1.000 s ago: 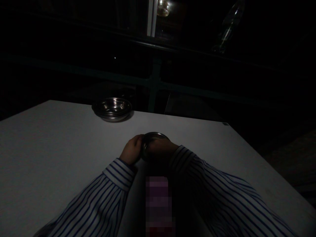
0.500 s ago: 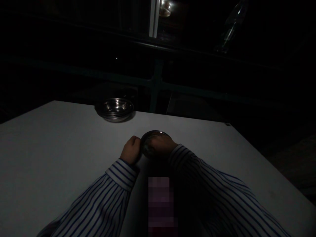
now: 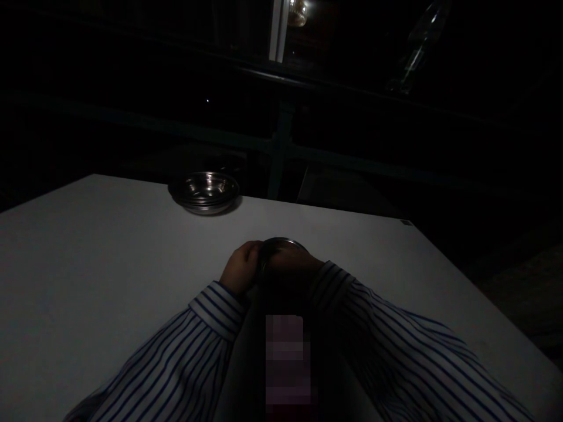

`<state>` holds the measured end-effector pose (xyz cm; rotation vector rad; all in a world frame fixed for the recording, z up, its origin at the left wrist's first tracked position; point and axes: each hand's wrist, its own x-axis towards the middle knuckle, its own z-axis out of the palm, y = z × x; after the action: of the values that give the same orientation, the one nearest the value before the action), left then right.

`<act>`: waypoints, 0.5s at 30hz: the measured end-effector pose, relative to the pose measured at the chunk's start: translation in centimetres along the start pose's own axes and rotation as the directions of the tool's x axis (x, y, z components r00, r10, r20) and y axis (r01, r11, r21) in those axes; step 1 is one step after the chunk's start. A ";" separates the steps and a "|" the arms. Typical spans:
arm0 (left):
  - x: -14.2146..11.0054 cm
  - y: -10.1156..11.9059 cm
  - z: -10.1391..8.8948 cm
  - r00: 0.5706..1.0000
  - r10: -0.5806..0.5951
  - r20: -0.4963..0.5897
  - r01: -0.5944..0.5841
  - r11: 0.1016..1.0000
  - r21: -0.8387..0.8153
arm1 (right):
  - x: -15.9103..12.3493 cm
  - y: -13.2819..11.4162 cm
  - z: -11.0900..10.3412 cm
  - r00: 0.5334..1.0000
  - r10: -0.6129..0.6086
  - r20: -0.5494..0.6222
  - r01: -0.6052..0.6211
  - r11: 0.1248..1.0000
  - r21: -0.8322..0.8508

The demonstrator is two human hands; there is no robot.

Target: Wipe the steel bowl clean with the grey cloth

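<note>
A small steel bowl [image 3: 281,244] sits tilted toward me on the white table [image 3: 97,258], in very dim light. My left hand [image 3: 240,269] curls around the bowl's left rim. My right hand [image 3: 292,265] lies over the bowl's near side, fingers bent into or onto it; shadow hides what they touch. Both arms wear striped sleeves.
A stack of steel bowls [image 3: 204,192] stands near the table's far edge. Behind the table is a dark railing or frame [image 3: 277,146]. The table's right edge [image 3: 457,275] drops off into darkness.
The bowl and both hands have shifted slightly toward me and the bowl looks more tilted and more covered by my right hand. The far bowls have not moved.
</note>
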<state>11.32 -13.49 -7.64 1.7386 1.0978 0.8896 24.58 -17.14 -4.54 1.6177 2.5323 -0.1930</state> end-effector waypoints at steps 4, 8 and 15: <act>-0.3 0.2 0.0 0.999 -0.021 -0.041 0.019 0.999 -0.048 | -0.2 -1.0 -1.8 0.996 0.086 -0.014 -0.086 0.996 -0.013; -0.5 0.1 0.0 0.999 -0.020 -0.042 0.017 0.997 -0.075 | -0.4 -1.2 -2.6 0.978 0.206 -0.046 -0.207 0.978 -0.027; -0.5 0.3 0.3 0.995 -0.053 -0.080 0.044 0.993 -0.110 | -0.5 -1.0 -2.8 0.953 0.295 -0.067 -0.298 0.953 -0.049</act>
<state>11.47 -14.06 -7.55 1.5921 1.1196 0.9801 23.75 -17.55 -1.68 1.9781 2.2704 -0.0392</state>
